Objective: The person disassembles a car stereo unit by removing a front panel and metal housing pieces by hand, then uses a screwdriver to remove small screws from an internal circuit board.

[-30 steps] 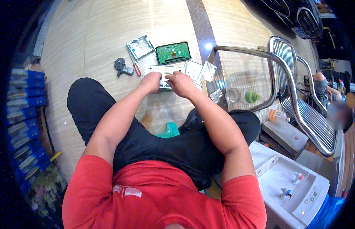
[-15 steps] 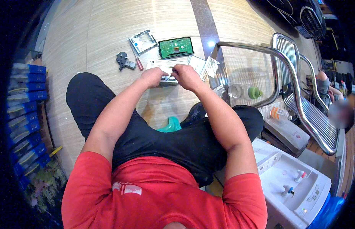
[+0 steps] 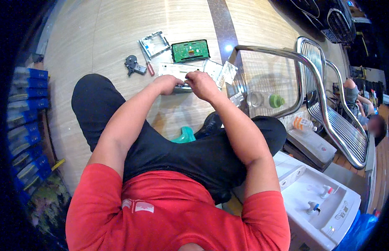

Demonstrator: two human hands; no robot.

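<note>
On the floor in front of me lies a flat silver metal electronics housing (image 3: 165, 69). My left hand (image 3: 168, 85) is at its near left part, fingers curled and thumb and forefinger reaching inward over it. Beside it my right hand (image 3: 201, 85) is closed in a pinch above the housing's near side. Whatever lies between the fingertips is too small to make out. Just beyond the housing is a green circuit board (image 3: 190, 51) in a black frame. A perforated metal plate (image 3: 227, 73) lies to the right of the housing.
Left of the housing are a red-handled screwdriver (image 3: 150, 68), a black motor-like part (image 3: 133, 66) and a metal bracket frame (image 3: 154, 45). A chrome bench (image 3: 310, 69) and a white water dispenser (image 3: 328, 213) stand right. Blue boxes (image 3: 27, 125) are stacked left. Another person (image 3: 356, 100) is far right.
Both hands stay at the housing, with only small finger movements. The view has shifted slightly. At the far right, the other person's head has moved a little.
</note>
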